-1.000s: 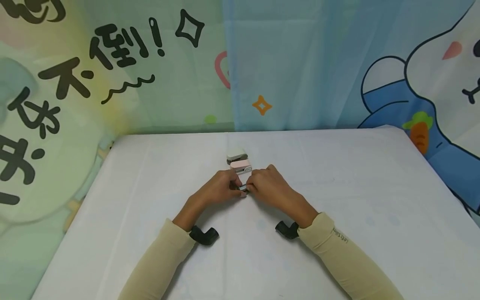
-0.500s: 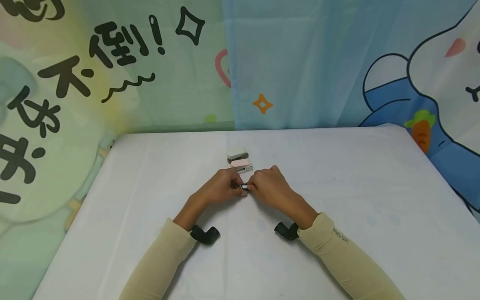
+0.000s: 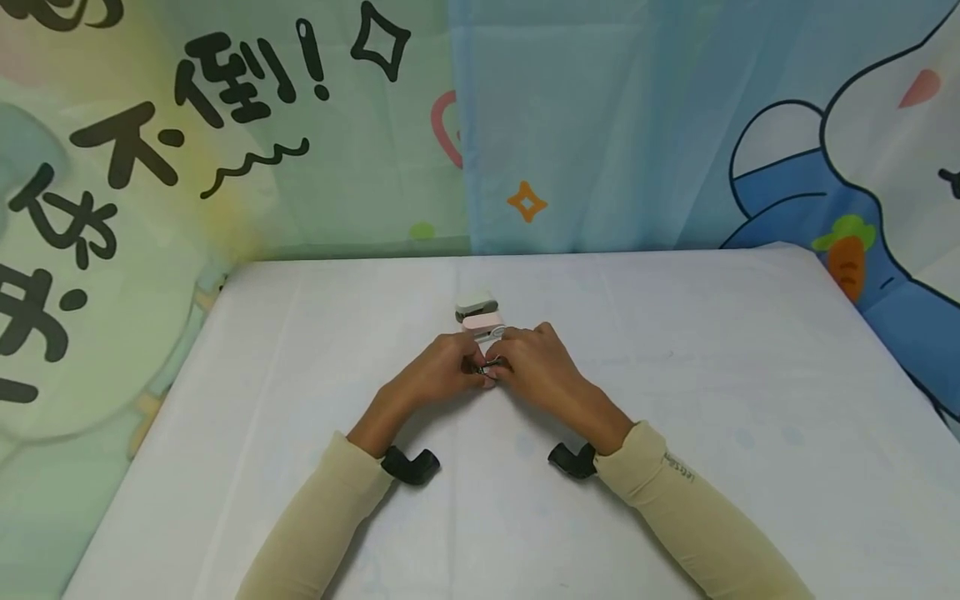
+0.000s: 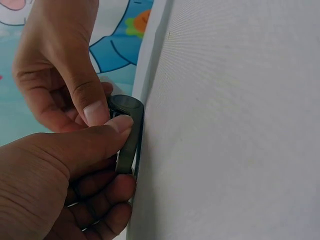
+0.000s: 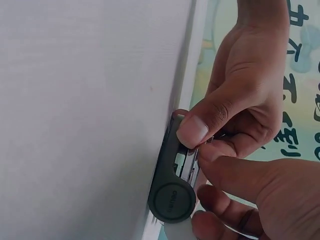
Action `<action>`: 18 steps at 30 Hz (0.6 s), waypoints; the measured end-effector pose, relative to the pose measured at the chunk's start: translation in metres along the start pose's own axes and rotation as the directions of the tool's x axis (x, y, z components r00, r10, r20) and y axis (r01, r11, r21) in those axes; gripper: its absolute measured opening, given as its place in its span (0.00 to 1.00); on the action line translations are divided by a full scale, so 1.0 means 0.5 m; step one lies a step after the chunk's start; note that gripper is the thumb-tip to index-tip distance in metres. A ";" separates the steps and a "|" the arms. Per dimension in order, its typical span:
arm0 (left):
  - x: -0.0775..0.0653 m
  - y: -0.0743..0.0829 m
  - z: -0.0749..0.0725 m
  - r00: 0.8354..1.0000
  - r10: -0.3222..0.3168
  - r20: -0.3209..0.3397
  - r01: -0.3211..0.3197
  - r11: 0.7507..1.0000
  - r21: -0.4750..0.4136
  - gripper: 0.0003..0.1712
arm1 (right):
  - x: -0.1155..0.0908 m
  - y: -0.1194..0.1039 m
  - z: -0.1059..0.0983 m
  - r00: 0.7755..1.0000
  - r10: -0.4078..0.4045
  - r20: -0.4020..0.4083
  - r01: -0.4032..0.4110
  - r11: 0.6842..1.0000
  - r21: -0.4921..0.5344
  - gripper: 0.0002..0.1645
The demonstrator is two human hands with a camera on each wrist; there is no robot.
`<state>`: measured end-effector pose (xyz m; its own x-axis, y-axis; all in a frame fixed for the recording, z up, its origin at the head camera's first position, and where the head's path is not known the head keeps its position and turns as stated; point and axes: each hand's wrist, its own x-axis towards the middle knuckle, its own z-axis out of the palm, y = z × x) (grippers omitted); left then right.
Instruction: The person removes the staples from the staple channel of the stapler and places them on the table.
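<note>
A dark grey-green stapler (image 5: 172, 202) with a round hinge stands swung apart between my two hands, its silver metal channel (image 5: 188, 165) showing. My left hand (image 3: 448, 367) grips the stapler's dark body, the thumb pressed along it in the left wrist view. From the other side, my right hand (image 3: 536, 362) pinches at the metal channel with thumb and fingertip; whether a small piece such as staples sits between them is hidden. In the head view the fingers cover most of the stapler.
Just beyond my hands lie a pink stapler (image 3: 482, 322) and, behind it, a pale green stapler (image 3: 477, 307). A white cloth covers the table (image 3: 675, 500). A printed curtain (image 3: 600, 125) hangs along the back edge.
My right hand has shifted slightly left and closer to the left hand, its fingertips now covering more of the shiny metal part. The left hand keeps its hold on the stapler.
</note>
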<state>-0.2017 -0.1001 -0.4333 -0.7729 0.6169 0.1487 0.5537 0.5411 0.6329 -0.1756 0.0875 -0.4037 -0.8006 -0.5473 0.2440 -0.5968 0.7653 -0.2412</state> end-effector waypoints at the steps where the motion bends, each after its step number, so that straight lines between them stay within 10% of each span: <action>1: 0.000 0.001 -0.001 1.000 -0.005 0.002 0.005 1.000 -0.001 0.10 | 0.000 0.002 0.001 1.000 -0.014 -0.008 0.014 1.000 0.004 0.07; 18: 0.003 0.008 -0.003 1.000 -0.024 -0.003 0.024 1.000 0.012 0.12 | -0.004 -0.012 -0.028 0.991 0.060 0.117 -0.046 0.992 -0.121 0.05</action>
<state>-0.2010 -0.0981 -0.4294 -0.7871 0.6017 0.1358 0.5386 0.5630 0.6268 -0.1696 0.0888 -0.3895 -0.8357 -0.5365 0.1172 -0.5486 0.8249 -0.1363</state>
